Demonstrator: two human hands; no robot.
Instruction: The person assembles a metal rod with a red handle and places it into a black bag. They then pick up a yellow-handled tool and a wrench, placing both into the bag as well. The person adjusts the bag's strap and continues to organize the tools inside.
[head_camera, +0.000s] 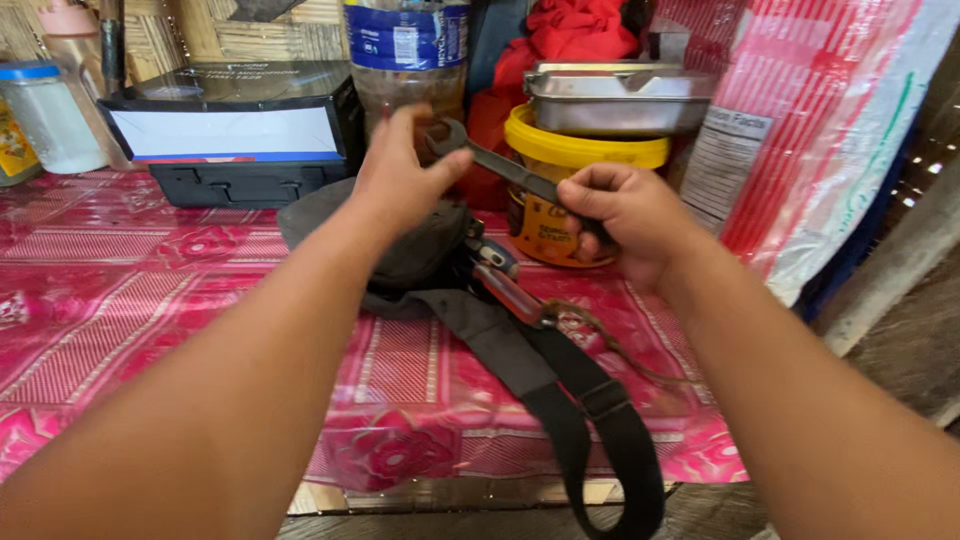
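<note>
A dark metal wrench is held in the air between both hands. My right hand grips its handle. My left hand pinches the jaw end between thumb and fingers. Below the hands lies a dark grey pouch with a black strap that runs over the table's front edge. A red-handled tool sticks out of the pouch.
A pink and red patterned cloth covers the table. At the back stand a black box, a large plastic bottle, a yellow-lidded tub with a metal tin on top, and a striped sack on the right.
</note>
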